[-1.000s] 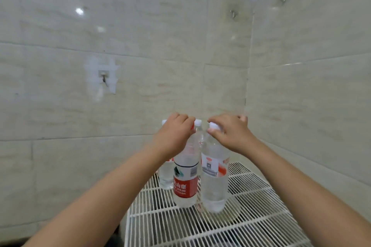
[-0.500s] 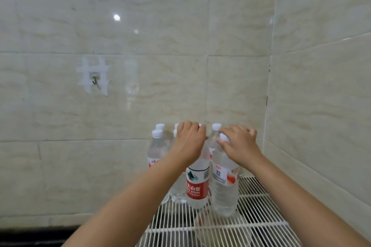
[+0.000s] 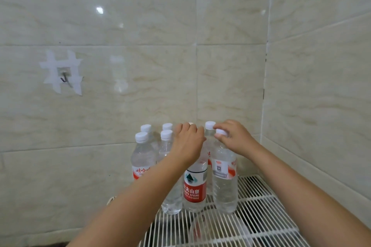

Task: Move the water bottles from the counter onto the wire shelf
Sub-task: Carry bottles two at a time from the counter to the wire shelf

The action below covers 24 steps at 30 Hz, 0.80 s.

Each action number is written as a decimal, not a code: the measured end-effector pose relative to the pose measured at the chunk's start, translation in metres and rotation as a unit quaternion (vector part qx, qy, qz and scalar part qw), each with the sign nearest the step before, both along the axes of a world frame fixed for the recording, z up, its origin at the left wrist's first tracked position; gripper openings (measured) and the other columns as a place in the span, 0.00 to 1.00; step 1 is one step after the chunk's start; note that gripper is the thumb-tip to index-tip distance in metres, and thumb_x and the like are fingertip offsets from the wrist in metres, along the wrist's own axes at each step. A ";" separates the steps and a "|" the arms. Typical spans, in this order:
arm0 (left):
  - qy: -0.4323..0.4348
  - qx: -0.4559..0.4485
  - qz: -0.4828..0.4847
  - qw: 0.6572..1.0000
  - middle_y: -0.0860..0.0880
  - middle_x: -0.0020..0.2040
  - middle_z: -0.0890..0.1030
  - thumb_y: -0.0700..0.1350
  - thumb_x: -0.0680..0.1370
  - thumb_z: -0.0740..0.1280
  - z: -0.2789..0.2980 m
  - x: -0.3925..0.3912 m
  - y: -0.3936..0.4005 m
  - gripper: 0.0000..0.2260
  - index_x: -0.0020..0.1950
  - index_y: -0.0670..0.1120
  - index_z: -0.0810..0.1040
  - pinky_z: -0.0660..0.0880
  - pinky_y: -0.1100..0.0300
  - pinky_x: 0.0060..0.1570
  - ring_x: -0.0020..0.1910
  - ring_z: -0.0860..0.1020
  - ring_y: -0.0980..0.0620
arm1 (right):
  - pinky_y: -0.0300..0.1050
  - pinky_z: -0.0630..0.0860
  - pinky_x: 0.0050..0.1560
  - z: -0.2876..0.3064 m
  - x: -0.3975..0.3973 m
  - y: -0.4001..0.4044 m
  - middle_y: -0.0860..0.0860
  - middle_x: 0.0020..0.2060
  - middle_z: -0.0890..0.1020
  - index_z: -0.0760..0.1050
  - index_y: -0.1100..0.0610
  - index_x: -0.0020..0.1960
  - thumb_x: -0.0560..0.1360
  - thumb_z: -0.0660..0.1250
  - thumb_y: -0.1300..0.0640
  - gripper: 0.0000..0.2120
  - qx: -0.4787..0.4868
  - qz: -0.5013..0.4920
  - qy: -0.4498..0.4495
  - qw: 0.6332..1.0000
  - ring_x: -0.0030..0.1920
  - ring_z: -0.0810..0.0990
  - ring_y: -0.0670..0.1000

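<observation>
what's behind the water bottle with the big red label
Behind the red-label bottle, one white cap peeks past the left hand; that hand covers whatever bottle is below it.

Water bottles [image 3: 193,186] stand upright in two close rows at the far left corner of the wire shelf [image 3: 259,220], just before the far wall [image 3: 160,66]. A hook [image 3: 64,78] hangs on that wall, well left.

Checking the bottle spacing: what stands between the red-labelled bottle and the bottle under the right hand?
In the head view, another capped bottle stands behind the gap between red-labelled bottle and right-hand bottle.
</observation>
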<state>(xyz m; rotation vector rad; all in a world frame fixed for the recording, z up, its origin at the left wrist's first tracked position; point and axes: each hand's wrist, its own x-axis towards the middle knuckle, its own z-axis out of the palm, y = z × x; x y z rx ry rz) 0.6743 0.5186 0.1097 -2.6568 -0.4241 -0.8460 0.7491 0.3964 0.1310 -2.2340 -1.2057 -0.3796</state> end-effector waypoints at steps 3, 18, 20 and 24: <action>0.009 -0.020 -0.005 1.000 0.44 0.60 0.76 0.49 0.82 0.54 0.004 0.000 0.000 0.14 0.60 0.43 0.71 0.64 0.53 0.60 0.60 0.71 0.43 | 0.47 0.66 0.62 -0.004 0.002 0.000 0.60 0.58 0.78 0.74 0.60 0.62 0.76 0.62 0.59 0.15 0.012 0.010 0.002 1.000 0.60 0.73 0.57; 0.118 -0.223 -0.051 0.966 0.42 0.64 0.75 0.38 0.81 0.57 0.038 -0.027 -0.004 0.15 0.68 0.41 0.70 0.68 0.55 0.62 0.63 0.72 0.43 | 0.46 0.71 0.59 0.010 -0.002 0.000 0.56 0.62 0.78 0.75 0.55 0.62 0.74 0.66 0.52 0.18 -0.042 -0.046 0.026 0.998 0.61 0.75 0.56; 0.110 -0.223 -0.049 0.967 0.41 0.62 0.77 0.37 0.81 0.56 0.036 -0.027 -0.004 0.14 0.65 0.39 0.72 0.69 0.54 0.61 0.62 0.73 0.42 | 0.46 0.71 0.60 0.012 -0.003 -0.002 0.56 0.63 0.77 0.74 0.56 0.63 0.74 0.66 0.52 0.19 -0.058 -0.038 0.031 0.997 0.62 0.74 0.56; 0.091 -0.230 -0.039 0.968 0.39 0.58 0.79 0.37 0.80 0.57 0.034 -0.027 -0.005 0.12 0.60 0.38 0.75 0.71 0.53 0.54 0.52 0.74 0.43 | 0.45 0.71 0.59 0.015 -0.005 -0.007 0.56 0.64 0.75 0.72 0.57 0.65 0.75 0.64 0.56 0.19 -0.076 -0.020 0.047 0.996 0.63 0.73 0.56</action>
